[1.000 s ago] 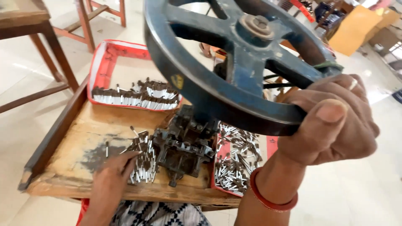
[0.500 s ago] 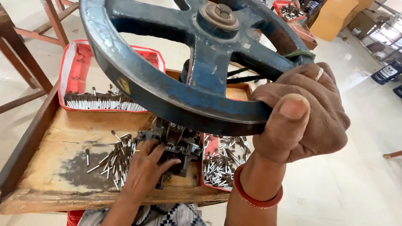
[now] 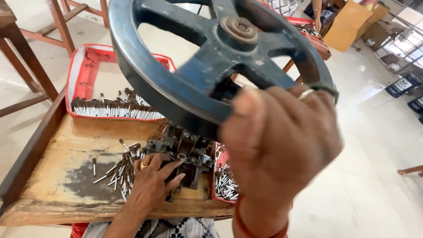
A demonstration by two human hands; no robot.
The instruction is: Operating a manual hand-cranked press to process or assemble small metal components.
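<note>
A big dark blue spoked handwheel (image 3: 207,57) fills the upper middle of the head view. My right hand (image 3: 277,145) grips its rim at the lower right, blurred by motion. Under the wheel sits a small dark metal press mechanism (image 3: 185,154) on a worn wooden bench (image 3: 66,176). My left hand (image 3: 152,180) rests with its fingers at the front of that mechanism, touching it; I cannot tell whether it pinches a pin. A loose heap of small metal pins (image 3: 121,169) lies just left of this hand.
A red tray (image 3: 83,75) at the back left holds a row of pins. Another red tray (image 3: 222,180) with pins sits right of the mechanism. Wooden stool legs (image 3: 57,26) stand far left. Another person (image 3: 317,13) stands by a further tray at the top.
My right hand has swung the wheel rim round and come closer to the camera. My left hand went from the pin heap to the mechanism and stays there.
</note>
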